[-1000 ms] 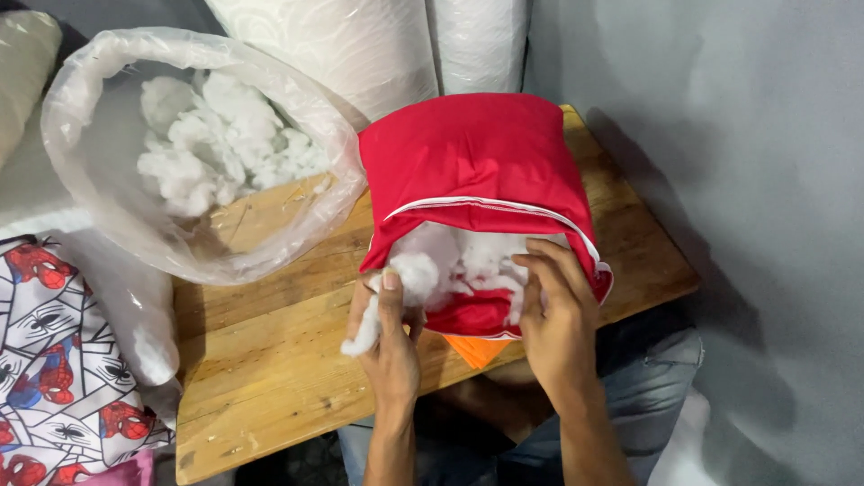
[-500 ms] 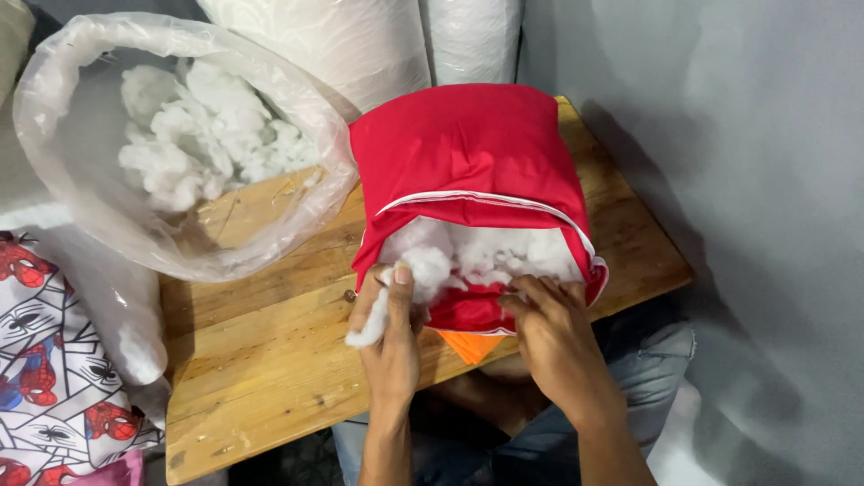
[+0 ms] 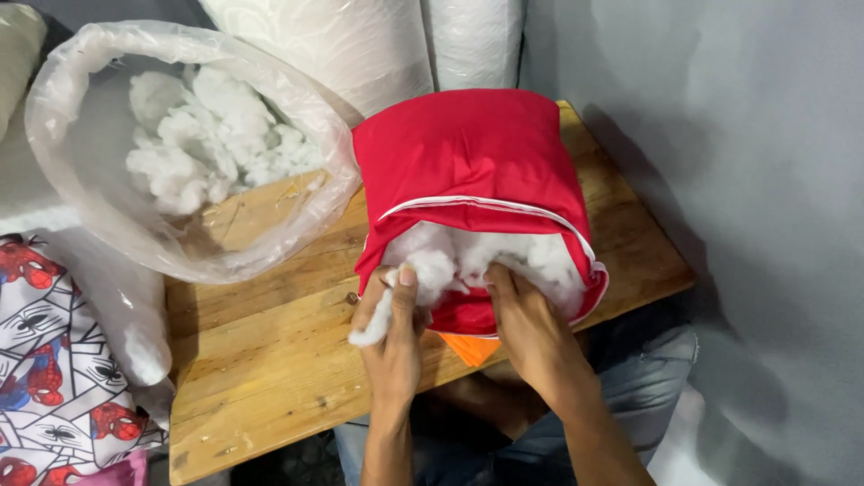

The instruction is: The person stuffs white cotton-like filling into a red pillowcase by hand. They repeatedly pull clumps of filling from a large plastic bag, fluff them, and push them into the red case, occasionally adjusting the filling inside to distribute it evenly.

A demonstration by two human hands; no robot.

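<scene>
Hands [image 3: 463, 328] now press deeper into red cushion cover's [image 3: 468, 171] white stuffing [image 3: 486, 261].

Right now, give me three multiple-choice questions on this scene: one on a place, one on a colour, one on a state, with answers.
1. Where does the clear plastic bag of white stuffing lie?
A. left of the cushion cover
B. on the floor
C. inside the cover

2. What colour is the cushion cover?
A. blue
B. red
C. green

3. How is the cover's opening?
A. closed
B. sewn shut
C. open, showing stuffing

Answers: 1 A, it lies on the wooden table leftward. 2 B, red fabric with white trim. 3 C, white stuffing shows where the left hand and right hand work.
</scene>
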